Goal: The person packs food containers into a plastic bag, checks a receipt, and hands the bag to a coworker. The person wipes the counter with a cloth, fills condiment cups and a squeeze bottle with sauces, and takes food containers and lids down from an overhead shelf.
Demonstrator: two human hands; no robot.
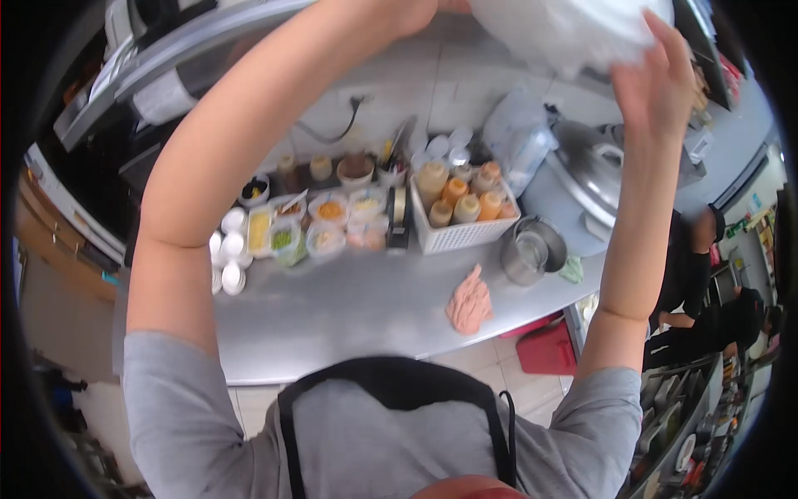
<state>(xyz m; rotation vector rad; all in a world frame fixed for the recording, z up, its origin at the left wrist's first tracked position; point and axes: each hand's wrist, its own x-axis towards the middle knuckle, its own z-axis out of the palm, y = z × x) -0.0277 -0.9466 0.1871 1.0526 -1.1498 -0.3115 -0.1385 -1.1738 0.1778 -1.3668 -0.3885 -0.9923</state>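
Note:
Both my arms are raised toward the shelf level above the counter. A white, partly see-through plastic-wrapped bundle is at the top edge, cut off by the frame and blurred; I cannot make out what is inside. My right hand grips its right side, thumb and fingers bent against the plastic. My left hand is at the bundle's left side, mostly beyond the top edge, its fingers largely hidden. Below the arms lies a steel counter with a crumpled pink cloth on it.
A white basket holds several squeeze bottles. Left of it are topping tubs, a black tape dispenser and white cups. Right stand steel pots and a large lidded cooker. Co-workers are at far right.

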